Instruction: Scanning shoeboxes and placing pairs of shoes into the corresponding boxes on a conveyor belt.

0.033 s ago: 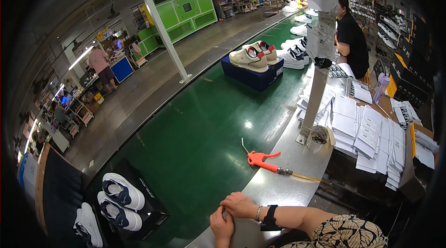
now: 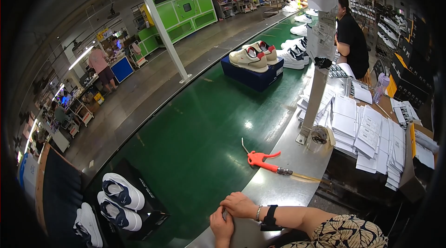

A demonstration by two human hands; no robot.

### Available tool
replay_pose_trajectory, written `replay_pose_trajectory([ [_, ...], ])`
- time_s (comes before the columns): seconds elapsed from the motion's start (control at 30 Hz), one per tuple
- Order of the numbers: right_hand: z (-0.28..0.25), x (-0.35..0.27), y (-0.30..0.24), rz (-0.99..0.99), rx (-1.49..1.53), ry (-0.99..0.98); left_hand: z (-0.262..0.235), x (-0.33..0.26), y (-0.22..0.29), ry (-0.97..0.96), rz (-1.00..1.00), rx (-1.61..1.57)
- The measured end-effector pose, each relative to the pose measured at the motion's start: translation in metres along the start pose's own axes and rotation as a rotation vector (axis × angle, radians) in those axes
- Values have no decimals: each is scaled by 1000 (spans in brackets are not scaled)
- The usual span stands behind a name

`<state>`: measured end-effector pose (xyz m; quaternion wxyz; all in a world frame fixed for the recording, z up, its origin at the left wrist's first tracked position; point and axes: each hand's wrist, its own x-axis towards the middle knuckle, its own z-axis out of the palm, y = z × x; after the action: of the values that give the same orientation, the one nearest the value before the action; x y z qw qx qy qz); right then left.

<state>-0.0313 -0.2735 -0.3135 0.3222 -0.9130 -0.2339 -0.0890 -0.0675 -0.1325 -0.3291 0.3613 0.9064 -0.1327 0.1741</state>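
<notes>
My left hand (image 2: 221, 226) rests on the metal ledge beside the green belt, its fingers curled closed. Against it lies my right hand (image 2: 239, 205), its fingers bent together and touching the left. Nothing shows in either hand. Farther along the ledge, an orange air blow gun (image 2: 263, 160) with a bent nozzle lies partly over the belt, joined to a yellowish hose (image 2: 306, 178). To the left, a pair of white sneakers (image 2: 121, 197) with dark blue linings sits on a dark shoe box (image 2: 151, 222).
Cream sneakers (image 2: 251, 58) stand on a navy box (image 2: 260, 78) up the belt (image 2: 186, 136), with white shoes (image 2: 292, 57) behind. A metal post (image 2: 315, 104) rises from the ledge. Paper stacks (image 2: 371, 132) lie at right. A co-worker in black (image 2: 353, 39) is beyond.
</notes>
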Motion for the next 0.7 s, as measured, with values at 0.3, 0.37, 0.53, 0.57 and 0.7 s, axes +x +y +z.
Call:
replay_pose_trajectory([
  [0.3, 0, -1, 1, -12, -11, 10, 0, 0, 3, -6, -15, -11],
  [0.37, -1, 0, 1, -7, -8, -1, -1, 0, 3, -6, -15, -9],
  [0.53, -1, -2, -1, -4, -7, -8, -1, -2, 4, -5, -19, -7],
  [0.57, -1, -2, -2, -1, -7, -15, -2, -2, 4, -6, -19, -6],
  [0.7, -1, -5, -1, -3, -6, -20, -2, -4, 7, -4, -13, -8],
])
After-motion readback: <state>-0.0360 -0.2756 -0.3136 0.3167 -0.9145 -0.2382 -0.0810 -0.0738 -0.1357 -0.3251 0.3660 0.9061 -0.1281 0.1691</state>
